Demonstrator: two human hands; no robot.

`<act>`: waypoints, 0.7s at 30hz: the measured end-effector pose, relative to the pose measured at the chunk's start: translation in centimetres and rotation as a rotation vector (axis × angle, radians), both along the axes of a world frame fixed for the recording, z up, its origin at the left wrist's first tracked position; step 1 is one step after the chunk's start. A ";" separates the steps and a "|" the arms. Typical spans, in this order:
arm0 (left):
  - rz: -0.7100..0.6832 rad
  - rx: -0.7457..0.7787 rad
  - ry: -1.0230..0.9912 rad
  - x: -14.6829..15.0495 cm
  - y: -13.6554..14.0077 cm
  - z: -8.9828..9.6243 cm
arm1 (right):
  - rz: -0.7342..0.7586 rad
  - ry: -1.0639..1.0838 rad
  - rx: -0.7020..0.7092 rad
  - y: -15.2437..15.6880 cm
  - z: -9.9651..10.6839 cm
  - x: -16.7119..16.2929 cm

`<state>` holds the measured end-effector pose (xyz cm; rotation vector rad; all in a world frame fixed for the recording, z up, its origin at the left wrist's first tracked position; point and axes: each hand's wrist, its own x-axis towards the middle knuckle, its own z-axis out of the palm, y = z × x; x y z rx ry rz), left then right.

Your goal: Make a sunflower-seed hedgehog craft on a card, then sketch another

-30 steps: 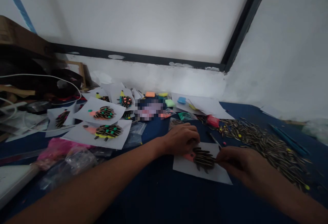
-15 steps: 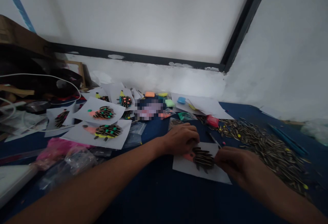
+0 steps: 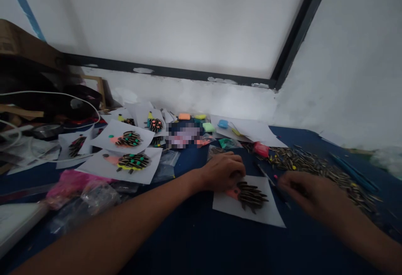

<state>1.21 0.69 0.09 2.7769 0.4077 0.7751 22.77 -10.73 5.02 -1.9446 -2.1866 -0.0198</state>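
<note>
A white paper sheet (image 3: 224, 206) lies on the blue table with a hedgehog picture on it: orange face, dark striped sunflower seeds (image 3: 251, 194) as spines. My left hand (image 3: 224, 169) rests at the sheet's upper left corner, fingers curled down onto it, fingertips hidden. Just off the sheet's right edge is my right hand (image 3: 303, 187), its fingers bent together and slightly blurred; anything in them is hidden. A thin dark pen-like tool (image 3: 266, 173) lies on the table between the sheet and the right hand.
A big pile of sunflower seeds (image 3: 339, 178) spreads on the right, by a teal tool (image 3: 354, 170). Coloured clay packets, including a red one (image 3: 261, 149), lie behind the hands. Several hedgehog pictures (image 3: 94, 166), plastic bags (image 3: 97, 195) and a white cable (image 3: 69, 94) fill the left.
My right hand has moved right, off the seeds on the hedgehog picture, and more of the sheet and dark tool shows. My left hand stays on the sheet.
</note>
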 end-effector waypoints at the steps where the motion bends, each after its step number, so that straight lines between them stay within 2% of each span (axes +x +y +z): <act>1: 0.001 0.001 0.002 0.0 0.0 0.1 | -0.057 -0.051 0.028 0.1 0.1 0.7; 3: -0.001 -0.003 0.013 0.0 -0.1 0.2 | -0.165 -0.132 0.020 0.4 0.2 1.9; 6: 0.000 -0.017 0.032 -0.1 -0.2 0.4 | -0.229 -0.181 -0.040 0.6 0.5 3.3; 11: 0.004 -0.019 0.031 -0.2 -0.2 0.4 | -0.182 -0.136 -0.068 0.8 0.4 3.8; 21: -0.002 -0.010 0.022 -0.1 -0.2 0.3 | -0.087 -0.140 0.013 1.8 -1.6 4.3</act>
